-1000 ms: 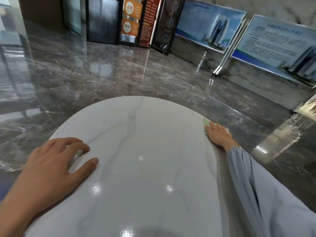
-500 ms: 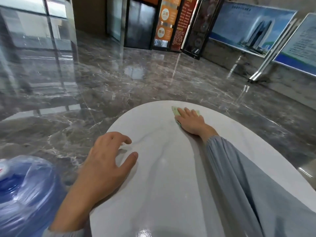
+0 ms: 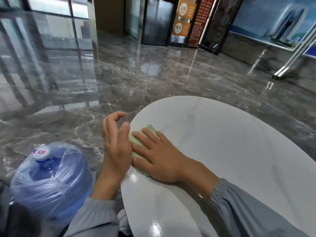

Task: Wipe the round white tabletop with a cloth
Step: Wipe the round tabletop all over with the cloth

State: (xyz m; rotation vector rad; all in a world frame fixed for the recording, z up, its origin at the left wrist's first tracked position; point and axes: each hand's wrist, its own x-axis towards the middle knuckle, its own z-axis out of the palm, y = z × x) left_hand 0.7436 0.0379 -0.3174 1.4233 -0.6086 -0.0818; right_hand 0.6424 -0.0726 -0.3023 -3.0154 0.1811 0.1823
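Wiping at the left edge of the worktop (image 3: 230, 142): the right hand (image 3: 159, 158) lies flat, fingers straight, pressing the green cloth (image 3: 150, 129) there. Beside the cloth, the left hand (image 3: 116, 144) hovers off the rim, loosely curled, holding nothing. The next move likely calls for sweeping the cloth toward the middle.

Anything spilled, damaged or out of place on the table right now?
Nothing stands out. The right hand presses the green cloth flat near the left edge of the tabletop; the left hand hovers beside the rim, holding nothing. No spill or crack shows.
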